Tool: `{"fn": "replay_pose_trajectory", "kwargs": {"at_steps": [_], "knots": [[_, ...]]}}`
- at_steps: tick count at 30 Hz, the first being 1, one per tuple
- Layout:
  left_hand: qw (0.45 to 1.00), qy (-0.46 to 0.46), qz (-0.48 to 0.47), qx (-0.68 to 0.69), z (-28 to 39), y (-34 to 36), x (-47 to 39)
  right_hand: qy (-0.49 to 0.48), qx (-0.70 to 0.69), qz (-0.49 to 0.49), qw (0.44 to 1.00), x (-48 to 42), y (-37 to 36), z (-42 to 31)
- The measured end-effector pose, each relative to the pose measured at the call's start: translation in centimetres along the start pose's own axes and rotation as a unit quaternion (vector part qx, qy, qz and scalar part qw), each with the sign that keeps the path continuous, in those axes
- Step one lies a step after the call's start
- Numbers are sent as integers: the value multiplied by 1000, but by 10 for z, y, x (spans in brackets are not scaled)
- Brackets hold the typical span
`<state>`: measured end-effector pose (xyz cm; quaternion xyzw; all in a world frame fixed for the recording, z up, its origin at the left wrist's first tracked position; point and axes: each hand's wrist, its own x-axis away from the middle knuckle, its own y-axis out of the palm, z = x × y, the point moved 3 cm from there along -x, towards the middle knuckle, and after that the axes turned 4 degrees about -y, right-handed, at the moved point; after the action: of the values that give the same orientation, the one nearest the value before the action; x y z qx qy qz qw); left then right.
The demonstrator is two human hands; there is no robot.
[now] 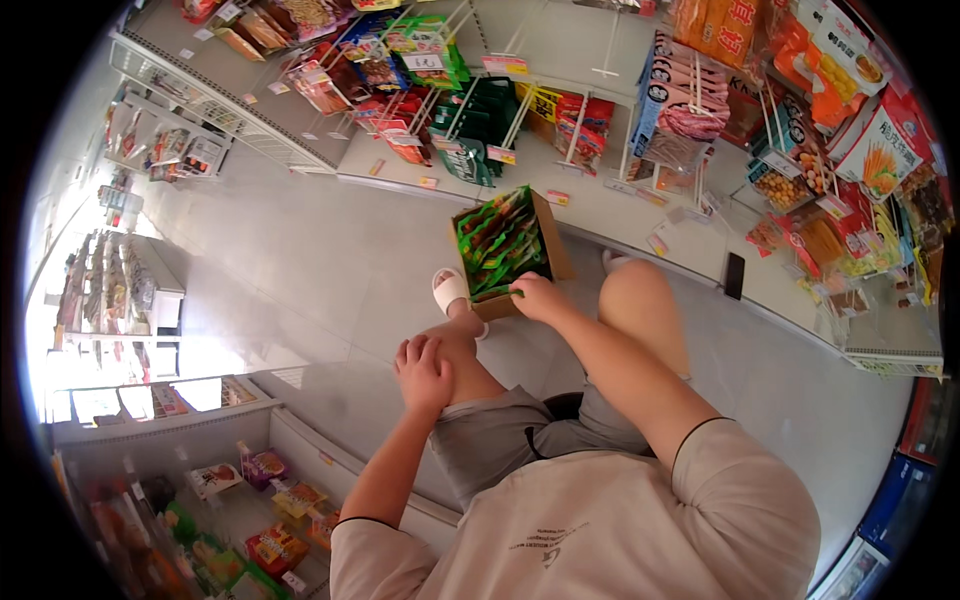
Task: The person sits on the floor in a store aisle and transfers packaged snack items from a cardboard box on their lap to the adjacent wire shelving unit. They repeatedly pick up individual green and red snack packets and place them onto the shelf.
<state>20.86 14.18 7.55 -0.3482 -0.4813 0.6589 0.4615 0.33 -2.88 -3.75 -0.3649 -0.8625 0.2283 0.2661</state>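
Observation:
An open cardboard box (pixel 559 244) stands on the floor between the person's feet, filled with green snack packets (pixel 499 236). My right hand (pixel 541 297) is at the box's near edge, its fingers closed on the edge of a green packet; most of that packet is hard to make out. My left hand (pixel 424 375) rests on the left knee, fingers apart, holding nothing. A white slipper (pixel 450 291) is on the left foot, touching the box's left side.
Ahead, a white store shelf (pixel 675 251) holds hanging snack packets (pixel 682 112) on hooks. A black phone (pixel 734 276) lies at its edge. Another shelf (pixel 337 457) with bagged snacks is behind at lower left. A low display rack (pixel 161 289) stands at far left.

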Motion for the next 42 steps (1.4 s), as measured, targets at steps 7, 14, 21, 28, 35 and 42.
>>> {"fn": "replay_pose_trajectory", "kwargs": {"at_steps": [7,14,21,28,35,42], "knots": [[993,-27,-105,-40,16,6,-22,4,110,10,994,1,13,15],[996,-54,-67,-13,21,4,-27,18,188,-46,981,11,15,11],[998,-57,-21,23,11,8,-23,-7,97,-13,995,16,6,4],[996,-56,-5,63,6,0,-25,0,-155,-58,986,7,22,-17],[996,-42,11,81,-5,0,-22,-18,-296,14,955,-29,-11,-46],[995,-41,8,95,-5,-7,-29,-148,-222,289,920,-198,-152,-58]]}}
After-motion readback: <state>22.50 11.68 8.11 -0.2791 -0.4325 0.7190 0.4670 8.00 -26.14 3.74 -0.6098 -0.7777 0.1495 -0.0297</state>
